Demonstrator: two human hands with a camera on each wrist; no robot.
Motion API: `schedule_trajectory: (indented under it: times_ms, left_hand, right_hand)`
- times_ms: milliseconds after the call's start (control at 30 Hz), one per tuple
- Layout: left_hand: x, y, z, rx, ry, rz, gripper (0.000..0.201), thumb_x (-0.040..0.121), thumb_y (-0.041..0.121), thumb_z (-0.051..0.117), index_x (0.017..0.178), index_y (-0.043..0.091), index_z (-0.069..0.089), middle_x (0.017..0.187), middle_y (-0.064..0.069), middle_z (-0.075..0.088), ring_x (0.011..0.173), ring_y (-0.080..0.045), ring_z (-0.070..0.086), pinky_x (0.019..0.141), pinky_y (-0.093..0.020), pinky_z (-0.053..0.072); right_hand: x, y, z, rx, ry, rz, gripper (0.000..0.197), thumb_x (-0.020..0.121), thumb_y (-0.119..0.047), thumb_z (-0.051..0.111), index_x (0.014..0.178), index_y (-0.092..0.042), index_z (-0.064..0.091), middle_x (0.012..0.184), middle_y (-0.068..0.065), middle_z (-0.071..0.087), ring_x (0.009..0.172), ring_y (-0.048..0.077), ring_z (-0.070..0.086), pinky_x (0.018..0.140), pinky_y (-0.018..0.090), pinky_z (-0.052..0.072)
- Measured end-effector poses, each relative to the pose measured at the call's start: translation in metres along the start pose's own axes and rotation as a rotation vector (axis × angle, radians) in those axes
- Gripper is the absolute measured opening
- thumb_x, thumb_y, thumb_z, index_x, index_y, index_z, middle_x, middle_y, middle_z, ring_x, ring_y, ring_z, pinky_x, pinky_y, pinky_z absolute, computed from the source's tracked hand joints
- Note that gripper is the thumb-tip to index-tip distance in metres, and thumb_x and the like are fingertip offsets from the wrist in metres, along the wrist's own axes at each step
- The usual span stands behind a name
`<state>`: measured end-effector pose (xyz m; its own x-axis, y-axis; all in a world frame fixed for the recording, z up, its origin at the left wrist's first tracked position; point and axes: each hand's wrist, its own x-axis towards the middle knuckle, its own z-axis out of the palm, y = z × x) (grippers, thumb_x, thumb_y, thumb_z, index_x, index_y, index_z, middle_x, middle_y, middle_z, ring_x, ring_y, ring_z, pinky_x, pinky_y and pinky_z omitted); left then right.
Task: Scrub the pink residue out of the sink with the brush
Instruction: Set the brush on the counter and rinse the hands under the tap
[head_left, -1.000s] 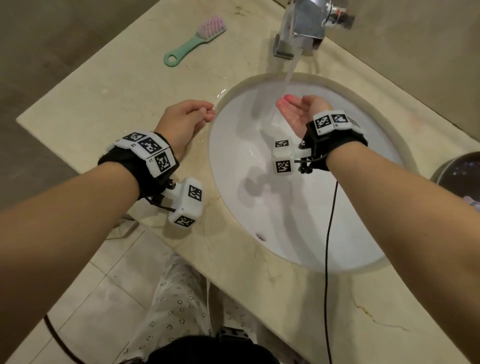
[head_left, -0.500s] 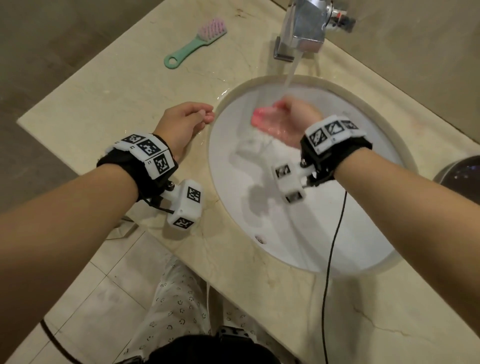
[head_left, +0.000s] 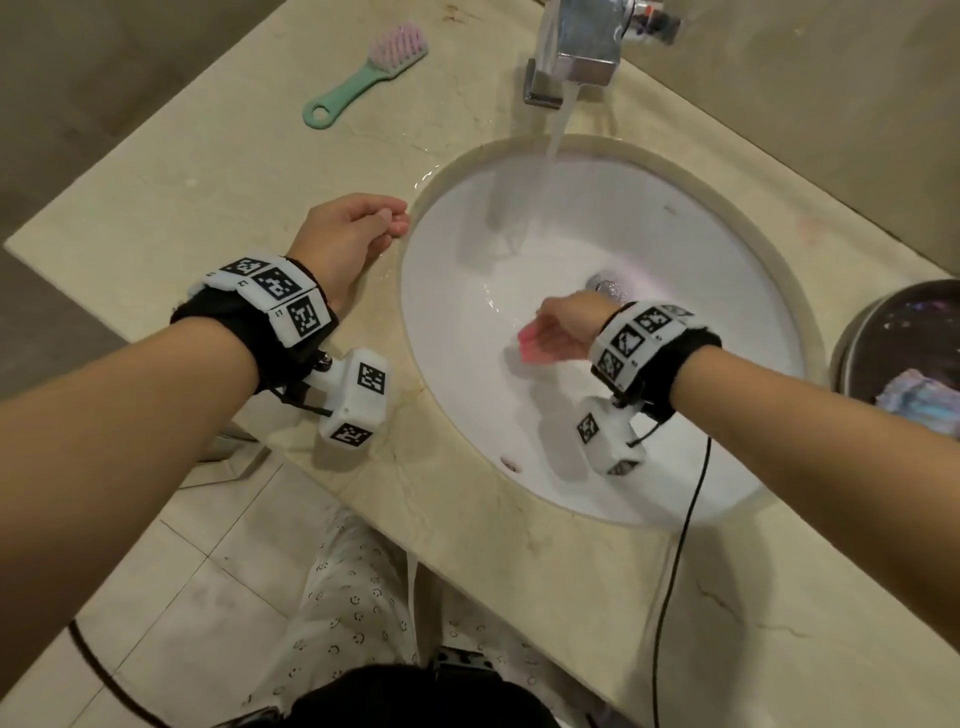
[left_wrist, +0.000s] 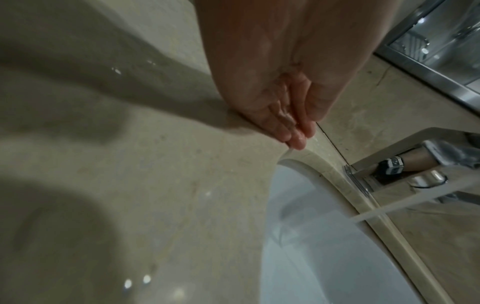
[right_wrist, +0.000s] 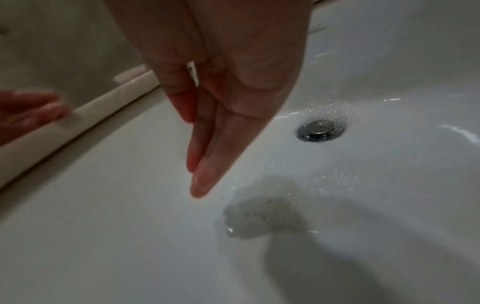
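A beige stone counter (head_left: 218, 171) fills the frame, the white sink (head_left: 675, 415) at centre right with the tap (head_left: 576, 47) running at top. The right hand (head_left: 563, 332) has dropped from under the stream to low over the basin, fingers straight and pressed together, pink-stained, holding nothing. The left hand (head_left: 345, 239) has stayed on the rim, loosely curled, empty. The brush (head_left: 363, 78) lies untouched at upper left, so scrubbing looks not yet begun. Little pink shows in the basin beyond a faint tint near the drain (right_wrist: 320, 127); motion blur hides the right fingertips in the head view.
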<state>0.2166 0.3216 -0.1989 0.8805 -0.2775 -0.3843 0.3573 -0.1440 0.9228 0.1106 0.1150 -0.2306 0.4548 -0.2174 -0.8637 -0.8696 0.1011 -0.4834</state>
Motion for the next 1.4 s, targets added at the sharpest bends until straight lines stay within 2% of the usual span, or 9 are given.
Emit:
schedule_trajectory:
  times_ms: [200, 333, 400, 633, 767, 867, 1000, 1133, 1400]
  left_hand:
    - [0.002, 0.000, -0.001, -0.013, -0.004, -0.005, 0.024, 0.094, 0.002, 0.046, 0.088, 0.016, 0.065, 0.087, -0.003, 0.065, 0.084, -0.006, 0.060, 0.082, -0.011, 0.048]
    - [0.002, 0.000, 0.000, -0.009, -0.002, -0.004, 0.025, 0.094, 0.002, 0.045, 0.088, 0.016, 0.064, 0.087, -0.002, 0.065, 0.083, -0.003, 0.061, 0.080, -0.010, 0.048]
    - [0.002, -0.001, -0.001, -0.010, 0.001, -0.007, 0.025, 0.094, 0.002, 0.045, 0.089, 0.016, 0.064, 0.087, -0.002, 0.065, 0.083, -0.003, 0.061, 0.078, -0.009, 0.049]
    - [0.003, 0.001, -0.002, -0.034, 0.007, -0.013, 0.024, 0.095, 0.001, 0.044, 0.088, 0.014, 0.064, 0.088, -0.004, 0.065, 0.082, -0.005, 0.061, 0.077, -0.009, 0.050]
    - [0.003, 0.001, -0.002, -0.024, 0.002, -0.012, 0.024, 0.095, 0.002, 0.044, 0.089, 0.015, 0.064, 0.089, -0.003, 0.065, 0.084, -0.004, 0.062, 0.079, -0.009, 0.050]
    - [0.003, 0.000, -0.003, -0.017, -0.003, -0.014, 0.024, 0.094, 0.003, 0.045, 0.088, 0.015, 0.064, 0.090, -0.003, 0.065, 0.085, -0.005, 0.062, 0.082, -0.010, 0.049]
    - [0.002, 0.001, -0.002, -0.017, -0.001, -0.011, 0.023, 0.094, 0.003, 0.045, 0.089, 0.015, 0.064, 0.089, -0.003, 0.065, 0.084, -0.004, 0.062, 0.081, -0.010, 0.049]
    - [0.002, 0.001, -0.002, -0.015, 0.005, -0.007, 0.025, 0.095, 0.002, 0.044, 0.087, 0.015, 0.063, 0.087, -0.002, 0.065, 0.082, -0.003, 0.061, 0.078, -0.008, 0.049]
    - [0.002, 0.003, 0.002, 0.050, 0.015, -0.025, 0.026, 0.093, 0.002, 0.046, 0.083, 0.016, 0.065, 0.081, -0.001, 0.064, 0.078, -0.007, 0.058, 0.079, -0.012, 0.047]
  right_hand:
    - [0.005, -0.048, -0.016, 0.818, 0.002, -0.195, 0.039, 0.101, -0.012, 0.028, 0.087, 0.012, 0.055, 0.086, 0.024, 0.060, 0.078, 0.031, 0.061, 0.066, 0.030, 0.056]
    - [0.004, -0.072, -0.014, 0.997, -0.072, -0.264, 0.039, 0.103, -0.014, 0.025, 0.113, 0.012, 0.053, 0.116, 0.027, 0.057, 0.114, 0.034, 0.056, 0.095, 0.034, 0.048]
    - [0.004, -0.081, -0.010, 1.021, -0.091, -0.276, 0.039, 0.103, -0.015, 0.026, 0.102, 0.012, 0.054, 0.111, 0.028, 0.058, 0.106, 0.034, 0.059, 0.101, 0.035, 0.045]
    - [0.016, -0.094, -0.010, 1.257, -0.212, -0.321, 0.025, 0.102, -0.011, 0.027, 0.099, 0.005, 0.046, 0.066, 0.021, 0.062, 0.073, 0.029, 0.055, 0.057, 0.038, 0.057]
    - [-0.003, -0.082, -0.010, 1.037, -0.193, -0.312, 0.019, 0.097, -0.005, 0.034, 0.094, 0.007, 0.049, 0.087, 0.024, 0.063, 0.083, 0.033, 0.062, 0.065, 0.039, 0.058]
    - [-0.018, -0.044, 0.004, 0.391, -0.166, -0.176, 0.028, 0.095, -0.006, 0.035, 0.084, 0.009, 0.055, 0.070, 0.020, 0.068, 0.068, 0.029, 0.069, 0.066, 0.039, 0.059]
    - [-0.031, 0.028, 0.025, -0.446, -0.383, 0.124, 0.036, 0.094, -0.009, 0.035, 0.089, 0.011, 0.064, 0.069, 0.016, 0.070, 0.068, 0.024, 0.071, 0.071, 0.028, 0.059]
    - [-0.033, 0.034, 0.020, -0.370, -0.400, 0.203, 0.040, 0.096, -0.009, 0.032, 0.076, 0.006, 0.063, 0.060, 0.014, 0.069, 0.052, 0.019, 0.068, 0.057, 0.022, 0.058]
    - [-0.011, 0.001, -0.015, 0.259, 0.028, -0.069, 0.036, 0.096, -0.010, 0.035, 0.077, 0.006, 0.061, 0.052, 0.012, 0.067, 0.052, 0.020, 0.067, 0.050, 0.022, 0.056]
